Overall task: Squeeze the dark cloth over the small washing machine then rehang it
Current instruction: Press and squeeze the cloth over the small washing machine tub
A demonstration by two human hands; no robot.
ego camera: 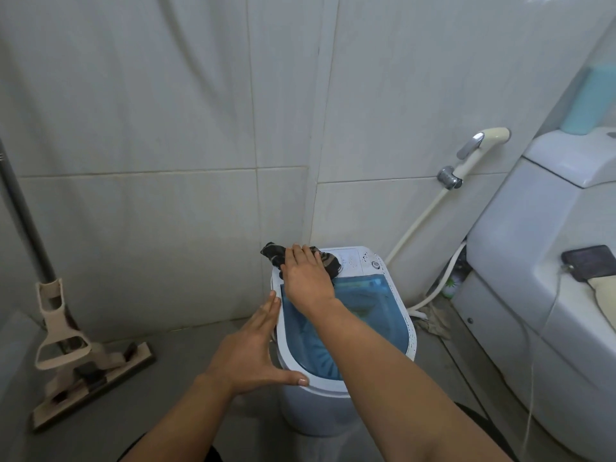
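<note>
A small white washing machine (411, 331) with a blue translucent lid stands on the floor near the wall corner. A bunched dark cloth (273, 253) lies on the machine's far left corner, partly hanging over the edge. My right hand (308, 278) rests flat on top of the cloth, covering its middle; whether the fingers grip it is unclear. My left hand (256, 351) is spread open against the machine's left rim, thumb on the near edge, holding nothing.
A flat mop (90, 371) leans against the left wall, its head on the grey floor. A white toilet (540, 261) with a phone (588, 263) on it stands to the right. A bidet sprayer (473, 155) and hose hang on the wall behind the machine.
</note>
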